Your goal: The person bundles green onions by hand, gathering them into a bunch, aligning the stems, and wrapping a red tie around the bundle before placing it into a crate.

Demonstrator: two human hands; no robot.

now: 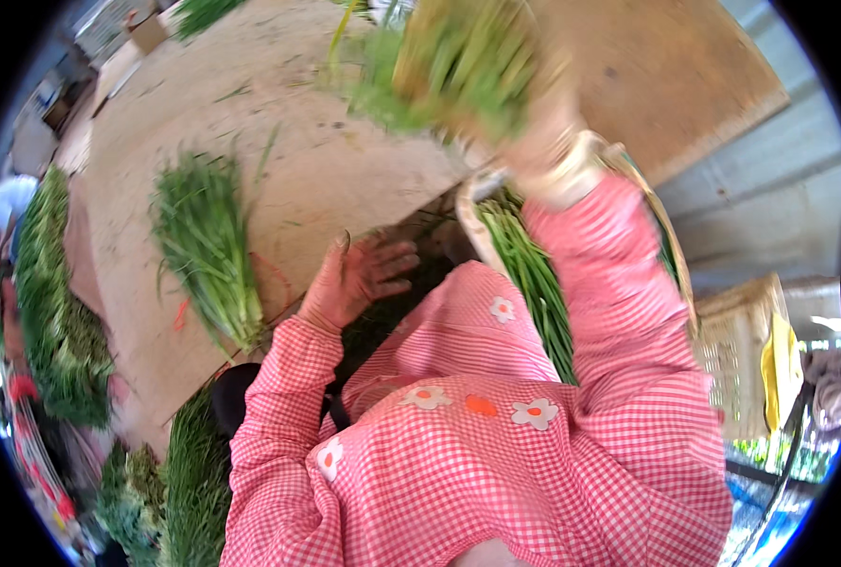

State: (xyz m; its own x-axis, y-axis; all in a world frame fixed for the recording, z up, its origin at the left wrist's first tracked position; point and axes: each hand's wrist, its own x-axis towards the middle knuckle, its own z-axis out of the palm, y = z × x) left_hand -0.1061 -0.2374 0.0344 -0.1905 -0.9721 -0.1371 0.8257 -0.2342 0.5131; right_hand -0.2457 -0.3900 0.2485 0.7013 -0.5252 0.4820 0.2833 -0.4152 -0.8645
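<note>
My right hand (538, 142), in a pink checked sleeve, is raised over the wooden table (345, 161) and grips a blurred bunch of green stalks (458, 61). My left hand (359, 276) rests at the table's near edge with fingers spread and holds nothing. A tied bundle of green stalks (208, 250) lies on the table just left of my left hand. A woven basket (671, 255) with long green stems (534, 283) sits under my right arm.
Piles of greens lie along the left (56, 312) and lower left (189, 482). More greens (198, 14) sit at the far end of the table. A pale wicker crate (742, 364) stands at the right beside a grey wall (770, 180).
</note>
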